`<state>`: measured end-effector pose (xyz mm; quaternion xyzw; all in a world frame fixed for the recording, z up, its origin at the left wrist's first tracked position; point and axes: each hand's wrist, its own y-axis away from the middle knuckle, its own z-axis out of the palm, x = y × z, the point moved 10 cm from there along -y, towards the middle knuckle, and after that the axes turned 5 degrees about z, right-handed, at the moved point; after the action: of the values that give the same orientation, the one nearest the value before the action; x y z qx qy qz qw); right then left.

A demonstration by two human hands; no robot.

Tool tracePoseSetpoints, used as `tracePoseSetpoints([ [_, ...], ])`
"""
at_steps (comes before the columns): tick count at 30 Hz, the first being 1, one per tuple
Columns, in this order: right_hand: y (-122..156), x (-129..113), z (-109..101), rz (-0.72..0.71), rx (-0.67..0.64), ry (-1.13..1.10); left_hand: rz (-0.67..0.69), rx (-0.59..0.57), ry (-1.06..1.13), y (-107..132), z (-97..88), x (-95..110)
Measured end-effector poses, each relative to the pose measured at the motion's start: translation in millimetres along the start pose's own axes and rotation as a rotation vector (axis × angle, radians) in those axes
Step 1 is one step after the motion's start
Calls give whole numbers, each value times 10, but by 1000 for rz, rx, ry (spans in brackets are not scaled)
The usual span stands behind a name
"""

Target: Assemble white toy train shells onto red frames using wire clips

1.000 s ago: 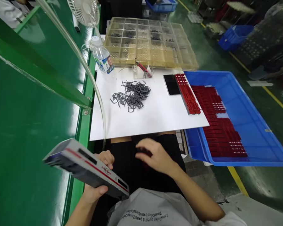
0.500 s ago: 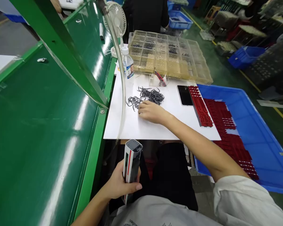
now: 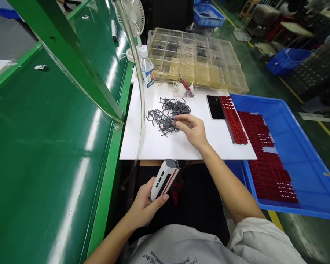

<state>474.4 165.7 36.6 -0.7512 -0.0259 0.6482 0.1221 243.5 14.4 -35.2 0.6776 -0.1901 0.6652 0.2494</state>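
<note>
My left hand [image 3: 144, 207] is closed around a white toy train car [image 3: 165, 179] with a red stripe and dark windows, held over my lap just below the board's near edge. My right hand [image 3: 191, 128] reaches onto the white board [image 3: 181, 146], its fingertips pinched at the right side of a pile of dark metal clips [image 3: 167, 113]. Whether a clip sits between the fingers is too small to make out.
A green conveyor [image 3: 44, 146] with a clear curved guard [image 3: 139, 80] runs along the left. Behind the pile stand a water bottle [image 3: 147, 71], a small fan [image 3: 134, 16] and a yellowish compartment tray [image 3: 195, 60]. A phone [image 3: 215, 107], red strips [image 3: 233, 119] and a blue bin [image 3: 297, 146] lie right.
My right hand came up from my lap to the clip pile, then shifted to its right side. My left hand turned the train car and now tilts it up toward the board.
</note>
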Motion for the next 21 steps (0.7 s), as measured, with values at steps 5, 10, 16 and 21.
tracePoseSetpoints([
  [5,911,-797,83,-79,-181,71,95,4,-141,23,1,89],
  [10,1358,-1117,99,-152,-178,213,143,-57,-131,44,132,117],
  [16,1577,-1195,155,-332,-181,302,147,-75,-130,127,210,90],
  [21,1823,-1335,128,-533,-174,520,82,-121,-101,221,337,69],
])
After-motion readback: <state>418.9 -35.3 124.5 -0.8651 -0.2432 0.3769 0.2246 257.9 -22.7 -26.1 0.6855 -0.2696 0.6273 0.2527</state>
